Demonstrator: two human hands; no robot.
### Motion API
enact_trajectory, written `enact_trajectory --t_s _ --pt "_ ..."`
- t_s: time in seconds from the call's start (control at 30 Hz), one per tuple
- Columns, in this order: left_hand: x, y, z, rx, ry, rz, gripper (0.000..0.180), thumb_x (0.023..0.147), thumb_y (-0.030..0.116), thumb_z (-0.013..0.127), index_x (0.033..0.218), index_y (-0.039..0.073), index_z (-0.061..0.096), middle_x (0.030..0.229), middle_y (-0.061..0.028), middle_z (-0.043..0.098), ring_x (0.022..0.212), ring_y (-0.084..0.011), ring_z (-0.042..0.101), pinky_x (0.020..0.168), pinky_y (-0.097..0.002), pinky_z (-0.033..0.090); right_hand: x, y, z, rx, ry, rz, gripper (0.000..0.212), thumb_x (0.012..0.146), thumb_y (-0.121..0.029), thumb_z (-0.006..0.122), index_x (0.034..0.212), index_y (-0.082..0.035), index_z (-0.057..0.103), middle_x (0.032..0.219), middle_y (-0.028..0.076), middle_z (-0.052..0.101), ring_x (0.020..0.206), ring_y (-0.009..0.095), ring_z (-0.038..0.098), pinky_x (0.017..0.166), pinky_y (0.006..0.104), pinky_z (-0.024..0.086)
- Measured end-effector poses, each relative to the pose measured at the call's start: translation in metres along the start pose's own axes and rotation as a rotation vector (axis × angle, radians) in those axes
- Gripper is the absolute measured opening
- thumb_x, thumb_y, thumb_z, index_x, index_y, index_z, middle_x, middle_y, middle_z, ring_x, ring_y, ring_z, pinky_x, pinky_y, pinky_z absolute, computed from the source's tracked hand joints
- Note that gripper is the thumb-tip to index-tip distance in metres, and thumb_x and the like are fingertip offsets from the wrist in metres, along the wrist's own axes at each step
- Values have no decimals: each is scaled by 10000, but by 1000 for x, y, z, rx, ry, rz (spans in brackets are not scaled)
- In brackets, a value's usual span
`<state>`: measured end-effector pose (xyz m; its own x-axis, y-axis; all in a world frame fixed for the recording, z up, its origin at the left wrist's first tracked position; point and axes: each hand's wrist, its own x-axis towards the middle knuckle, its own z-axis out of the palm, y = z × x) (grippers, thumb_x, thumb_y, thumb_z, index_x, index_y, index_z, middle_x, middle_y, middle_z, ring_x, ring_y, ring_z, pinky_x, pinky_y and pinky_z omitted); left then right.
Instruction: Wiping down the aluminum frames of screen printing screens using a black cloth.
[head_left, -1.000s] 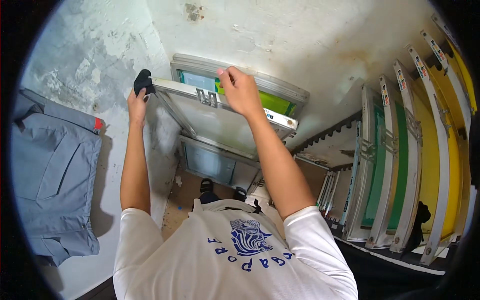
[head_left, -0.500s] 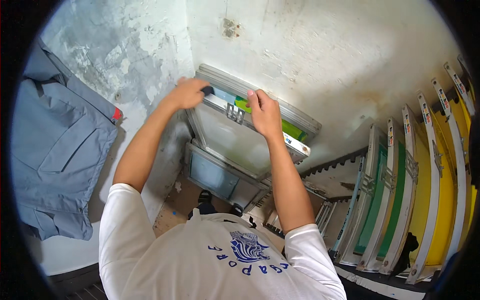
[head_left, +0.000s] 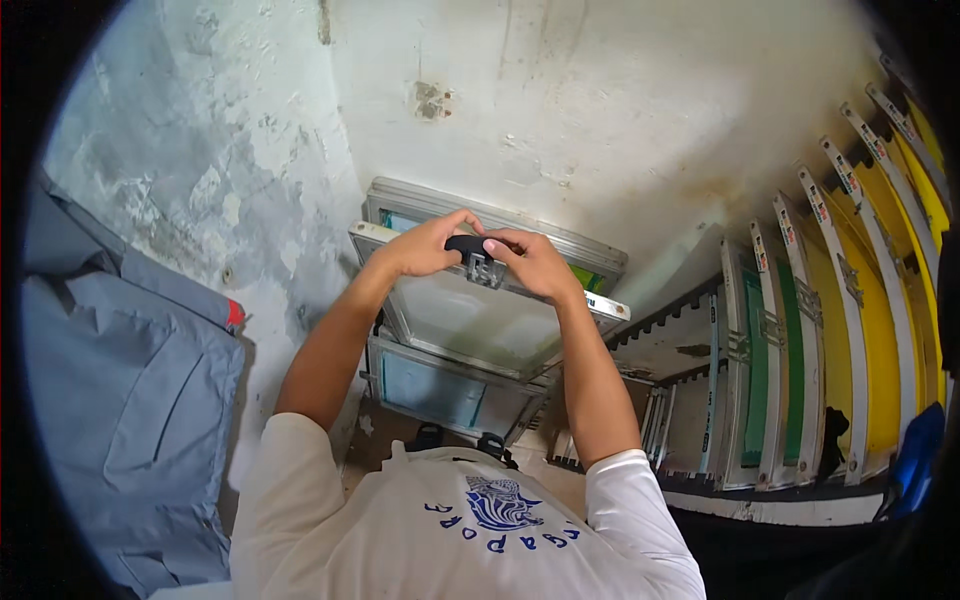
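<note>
Two hands meet at a black cloth above a framed panel

The black cloth [head_left: 465, 243] is bunched in a short arch at the top bar of a metal-framed panel [head_left: 470, 320], just above a metal clip [head_left: 486, 271]; whether it rests on the bar cannot be told. The left hand [head_left: 425, 246] has its fingers curled and holds the cloth's left end. The right hand [head_left: 537, 263], partly closed, pinches the right end with its thumb, over the top bar.

The panel leans with its top edge tilted down toward the right. Just behind it stands a grey frame [head_left: 420, 190], with a bit of green showing near its right end. Below is a lower frame with a pale blue panel [head_left: 430, 385].

On the right, a rack holds a row of upright metal frames with green panels [head_left: 795, 340] and yellow panels [head_left: 840, 310]; a dark cloth [head_left: 833, 440] hangs among them, and a blue item [head_left: 917, 455] lies near the rim. On the left, a grey garment [head_left: 150, 400] with a red tag [head_left: 236, 315] hangs against the peeling wall [head_left: 215, 150].
</note>
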<state>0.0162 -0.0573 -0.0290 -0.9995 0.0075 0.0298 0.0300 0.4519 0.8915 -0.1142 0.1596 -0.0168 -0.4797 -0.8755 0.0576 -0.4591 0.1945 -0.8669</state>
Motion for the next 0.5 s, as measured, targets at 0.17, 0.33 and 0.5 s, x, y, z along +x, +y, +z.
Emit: enact_trajectory --t_s 0.17,0.33,0.5 --pt "6 23 22 183 103 91 651 832 23 750 1407 138 467 1166 -159 769 1032 -388 716 863 -456 546 -5 18 -6 155 -3 -52 353 1049 -312 705 1307 -75 747 1047 36 768 960 119 606 923 320 510" --pt "15 37 32 427 223 172 671 867 170 766 1477 201 487 1269 -122 754 1174 -389 698 954 -499 559 -21 13 -34 -60 168 -29 239 939 -221 763 962 17 753 688 102 603 650 140 506 610 361 454" --pt "12 23 24 414 222 248 507 879 173 722 1375 208 629 1249 -70 770 1168 -339 711 941 -483 566 -45 14 -33 -220 439 -45 219 849 -155 792 943 30 722 772 186 664 688 299 625 682 400 513"
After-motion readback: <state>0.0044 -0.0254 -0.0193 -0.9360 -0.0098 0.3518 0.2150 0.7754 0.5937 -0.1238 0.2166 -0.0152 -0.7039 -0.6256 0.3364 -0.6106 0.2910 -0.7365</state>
